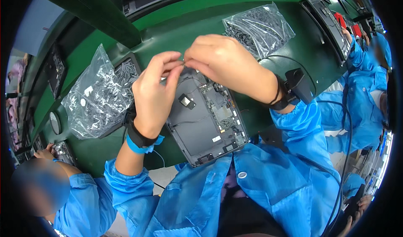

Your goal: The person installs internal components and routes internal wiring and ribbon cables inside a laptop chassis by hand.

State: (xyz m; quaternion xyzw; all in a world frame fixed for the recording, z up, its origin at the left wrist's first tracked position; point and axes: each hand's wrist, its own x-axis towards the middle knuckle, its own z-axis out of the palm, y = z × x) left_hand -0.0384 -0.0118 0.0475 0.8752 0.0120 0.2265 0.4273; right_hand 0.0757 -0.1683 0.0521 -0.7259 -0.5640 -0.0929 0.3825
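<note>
"Head view: where are the person's hands?"

"Left hand (156, 90) and right hand (225, 57) meet over the far end of an opened device chassis (195, 132). Their fingers are curled inward, thumbs and fingertips drawn near each other."

"Does either have hold of anything?"

"That cannot be told. The tips come together in one small spot, and whatever might be pinched there is too small to make out. How tightly each hand is closed is unclear too."

"And the chassis?"

"It lies on the green desk (157, 157), right in front of the person's blue jacket (277, 186), slightly turned. A circuit board (222, 111) runs along its right part; a small black piece with a pale patch (187, 101) lies over the dark left part."

"What stands around it?"

"To the left, a clear bag of small dark pieces (98, 100), beside a black tray (135, 61) that holds more of them. Beyond the right hand lies another filled clear bag (260, 29)."

"Anything on the wrists?"

"A black band (140, 135) on the left one, and a black strap with a boxy unit (298, 85) on the right."
</note>
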